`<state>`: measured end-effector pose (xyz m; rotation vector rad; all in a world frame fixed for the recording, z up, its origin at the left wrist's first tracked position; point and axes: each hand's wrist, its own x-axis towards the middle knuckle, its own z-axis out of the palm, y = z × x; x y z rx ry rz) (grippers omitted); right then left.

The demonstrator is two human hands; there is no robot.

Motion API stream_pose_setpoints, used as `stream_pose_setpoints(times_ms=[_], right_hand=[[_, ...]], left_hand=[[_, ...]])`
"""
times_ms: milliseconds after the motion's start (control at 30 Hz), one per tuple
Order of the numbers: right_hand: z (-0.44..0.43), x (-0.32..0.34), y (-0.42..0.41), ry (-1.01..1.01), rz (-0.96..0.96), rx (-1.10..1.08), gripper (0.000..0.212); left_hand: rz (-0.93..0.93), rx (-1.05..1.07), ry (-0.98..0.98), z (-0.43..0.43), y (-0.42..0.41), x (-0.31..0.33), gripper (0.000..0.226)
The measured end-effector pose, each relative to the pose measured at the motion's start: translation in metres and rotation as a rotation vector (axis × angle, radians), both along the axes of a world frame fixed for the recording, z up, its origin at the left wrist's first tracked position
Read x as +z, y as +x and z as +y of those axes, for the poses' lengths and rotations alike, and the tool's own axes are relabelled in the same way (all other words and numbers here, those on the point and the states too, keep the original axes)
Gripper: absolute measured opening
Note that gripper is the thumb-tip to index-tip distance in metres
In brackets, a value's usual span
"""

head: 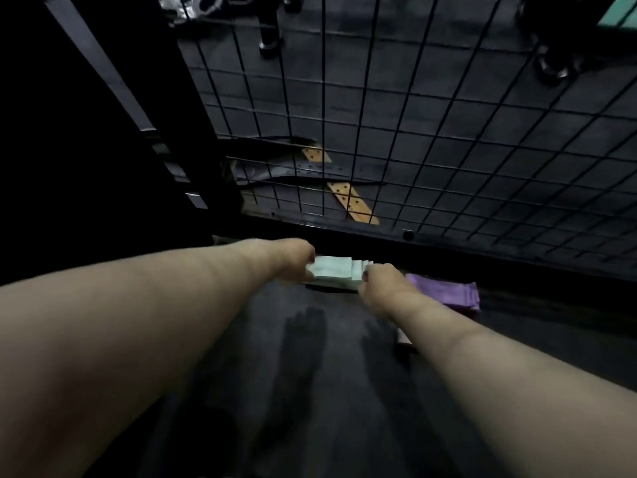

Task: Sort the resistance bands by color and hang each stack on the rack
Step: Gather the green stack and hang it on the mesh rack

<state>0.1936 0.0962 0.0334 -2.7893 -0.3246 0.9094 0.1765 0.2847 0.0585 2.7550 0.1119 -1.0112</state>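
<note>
Our left hand [293, 262] curls round the left end of the green bands [332, 270], and our right hand [381, 288] grips their right end. The stack sits on the floor [310, 374] between both hands. Purple bands [448, 291] lie just right of the right hand. The rack [413, 132] stands beyond.
</note>
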Motion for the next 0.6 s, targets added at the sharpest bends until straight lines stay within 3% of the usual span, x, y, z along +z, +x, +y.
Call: stream_pose_setpoints(times_ms=[167,267,367,433,600], right_hand=[[-0.005,-0.056,0.034,0.018,0.020,-0.311,0.042],[-0.005,-0.078,0.046,0.066,0.020,-0.526,0.046],[0.001,-0.096,0.050,0.104,0.047,-0.648,0.056],[0.005,-0.104,0.049,0.150,0.092,-0.694,0.061],[0.014,-0.117,0.040,0.225,0.092,-0.731,0.065]], left_hand=[[0.025,0.110,0.013,-0.010,0.016,-0.071,0.055],[0.021,0.329,-0.029,-0.016,0.021,-0.101,0.073],[0.012,0.397,-0.046,-0.019,0.024,-0.117,0.094],[-0.058,0.390,-0.044,-0.018,0.026,-0.124,0.092],[-0.211,0.379,-0.067,-0.018,0.027,-0.133,0.062]])
